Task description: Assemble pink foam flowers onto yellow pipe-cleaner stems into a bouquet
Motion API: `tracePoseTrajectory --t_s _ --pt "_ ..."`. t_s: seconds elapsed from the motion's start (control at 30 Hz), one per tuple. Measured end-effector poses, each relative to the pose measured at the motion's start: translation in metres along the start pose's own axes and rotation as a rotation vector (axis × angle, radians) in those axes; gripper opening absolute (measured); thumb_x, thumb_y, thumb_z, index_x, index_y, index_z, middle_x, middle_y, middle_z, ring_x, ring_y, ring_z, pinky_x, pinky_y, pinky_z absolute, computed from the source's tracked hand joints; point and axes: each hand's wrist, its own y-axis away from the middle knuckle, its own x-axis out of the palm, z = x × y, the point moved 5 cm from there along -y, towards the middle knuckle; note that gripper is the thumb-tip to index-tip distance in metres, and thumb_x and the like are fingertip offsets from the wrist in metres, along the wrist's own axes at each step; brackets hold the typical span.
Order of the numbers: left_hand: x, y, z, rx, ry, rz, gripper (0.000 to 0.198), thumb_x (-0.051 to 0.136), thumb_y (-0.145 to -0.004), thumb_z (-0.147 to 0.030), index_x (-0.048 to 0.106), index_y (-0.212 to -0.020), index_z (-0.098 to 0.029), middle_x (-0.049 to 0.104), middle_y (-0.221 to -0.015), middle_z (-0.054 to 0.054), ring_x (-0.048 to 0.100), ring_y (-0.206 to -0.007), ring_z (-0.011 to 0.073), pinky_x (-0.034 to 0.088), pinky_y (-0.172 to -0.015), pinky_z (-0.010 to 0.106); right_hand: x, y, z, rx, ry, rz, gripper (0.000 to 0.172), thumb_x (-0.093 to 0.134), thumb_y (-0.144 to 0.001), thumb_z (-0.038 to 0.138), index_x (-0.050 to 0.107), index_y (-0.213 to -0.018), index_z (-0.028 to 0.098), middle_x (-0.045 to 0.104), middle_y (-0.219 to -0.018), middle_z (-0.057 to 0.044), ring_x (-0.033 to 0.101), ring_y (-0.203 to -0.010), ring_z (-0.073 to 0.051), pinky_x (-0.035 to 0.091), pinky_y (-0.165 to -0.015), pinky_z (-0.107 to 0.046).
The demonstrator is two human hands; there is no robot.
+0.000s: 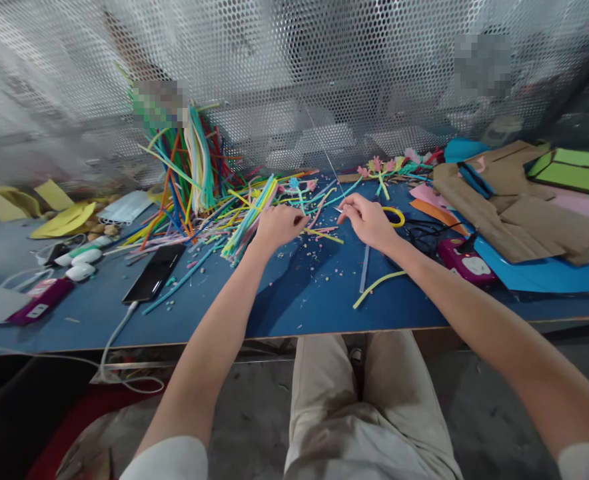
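My left hand [280, 225] hovers over the middle of the blue table, fingers curled together; whatever is in them, if anything, is hidden. Beside it lies a bundle of pipe cleaners [250, 223] in yellow, blue, green and pink. My right hand [367, 219] is a short way to the right, thumb and fingers pinched on a small, thin whitish thing [338, 210] too small to name. A fine pale line [324, 143] rises from near those fingertips towards the mesh. Small pipe-cleaner flowers [302, 190] lie just beyond both hands. Under my right wrist is a yellow loop-shaped handle [395, 217].
A tall heap of pipe cleaners [189, 167] leans against the perforated metal screen [284, 60]. A phone [155, 273] on a cable lies left. Purple power strips [467, 261] sit at both sides. Cardboard [519, 200] and coloured sheets cover the right. Tiny clippings dot the table [294, 300].
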Motion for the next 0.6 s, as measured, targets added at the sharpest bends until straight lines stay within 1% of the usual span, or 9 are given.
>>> tracePoseTrajectory --t_s 0.03,0.1,0.17,0.23,0.3,0.43,0.5,0.53,0.6 --pt "0.000 -0.001 0.003 -0.010 0.058 -0.035 0.041 0.049 -0.101 -0.048 0.077 -0.089 -0.021 0.078 -0.094 0.009 0.070 -0.094 0.0269 0.052 -0.086 0.040 0.001 0.000 0.002 -0.006 0.000 0.023 0.020 0.044 -0.102 0.030 0.061 -0.105 0.021 0.080 -0.084 -0.003 0.063 -0.063 -0.017 0.044 -0.070 -0.030" --pt "-0.001 -0.004 0.006 -0.063 0.280 -0.130 0.045 0.041 -0.105 -0.050 0.076 -0.107 -0.021 0.077 -0.111 0.010 0.070 -0.102 0.0244 0.052 -0.094 0.040 0.004 0.002 0.006 -0.029 0.001 0.085 0.020 0.045 -0.102 0.030 0.062 -0.104 0.021 0.080 -0.082 -0.002 0.063 -0.063 -0.016 0.043 -0.070 -0.029" --pt "-0.003 -0.007 0.005 -0.134 0.601 -0.208 0.054 0.032 -0.107 -0.056 0.070 -0.122 -0.021 0.076 -0.118 0.009 0.070 -0.100 0.0200 0.055 -0.092 0.036 0.008 0.003 0.009 -0.059 0.013 0.153 0.019 0.046 -0.101 0.027 0.064 -0.103 0.021 0.079 -0.081 0.000 0.062 -0.062 -0.015 0.043 -0.070 -0.029" --pt "-0.003 -0.009 0.001 -0.171 0.885 -0.269 0.057 0.031 -0.106 -0.061 0.066 -0.129 -0.022 0.076 -0.117 0.009 0.071 -0.097 0.0168 0.057 -0.085 0.031 0.013 0.004 0.012 -0.085 0.039 0.220 0.019 0.046 -0.101 0.024 0.066 -0.100 0.022 0.079 -0.081 0.001 0.060 -0.060 -0.014 0.043 -0.070 -0.028" --pt "-0.005 -0.011 -0.004 -0.162 1.031 -0.319 0.052 0.039 -0.104 -0.061 0.068 -0.124 -0.022 0.076 -0.111 0.008 0.071 -0.093 0.0149 0.056 -0.078 0.027 0.018 0.006 0.013 -0.096 0.062 0.292 0.021 0.048 -0.101 0.025 0.068 -0.097 0.022 0.079 -0.081 0.002 0.057 -0.057 -0.012 0.042 -0.068 -0.028" --pt "-0.009 -0.009 -0.005 -0.140 1.117 -0.396 0.041 0.055 -0.099 -0.059 0.071 -0.102 -0.021 0.074 -0.092 0.005 0.065 -0.075 0.0109 0.053 -0.067 0.023 0.024 0.009 0.015 -0.087 0.072 0.408 0.029 0.048 -0.103 0.035 0.073 -0.097 0.021 0.076 -0.072 0.002 0.054 -0.052 -0.012 0.041 -0.061 -0.028" --pt "-0.012 -0.008 0.000 -0.155 1.163 -0.452 0.039 0.057 -0.099 -0.058 0.071 -0.099 -0.022 0.070 -0.079 0.002 0.061 -0.065 0.0096 0.050 -0.062 0.023 0.021 0.008 0.017 -0.087 0.113 0.393 0.036 0.048 -0.103 0.041 0.074 -0.088 0.021 0.074 -0.068 0.001 0.057 -0.053 -0.012 0.041 -0.062 -0.029" --pt "-0.012 -0.007 0.003 -0.168 1.187 -0.471 0.039 0.056 -0.099 -0.058 0.071 -0.099 -0.023 0.066 -0.072 0.000 0.058 -0.059 0.0089 0.048 -0.057 0.023 0.017 0.006 0.016 -0.076 0.146 0.363 0.040 0.046 -0.104 0.042 0.075 -0.084 0.021 0.074 -0.068 0.000 0.059 -0.055 -0.013 0.042 -0.063 -0.029" --pt "-0.012 -0.006 0.008 -0.192 1.224 -0.460 0.039 0.055 -0.099 -0.058 0.072 -0.097 -0.023 0.057 -0.057 -0.003 0.047 -0.045 0.0076 0.039 -0.045 0.023 0.004 0.000 0.009 -0.012 0.252 0.267 0.045 0.043 -0.104 0.043 0.075 -0.083 0.021 0.075 -0.070 -0.002 0.064 -0.064 -0.016 0.043 -0.067 -0.030"
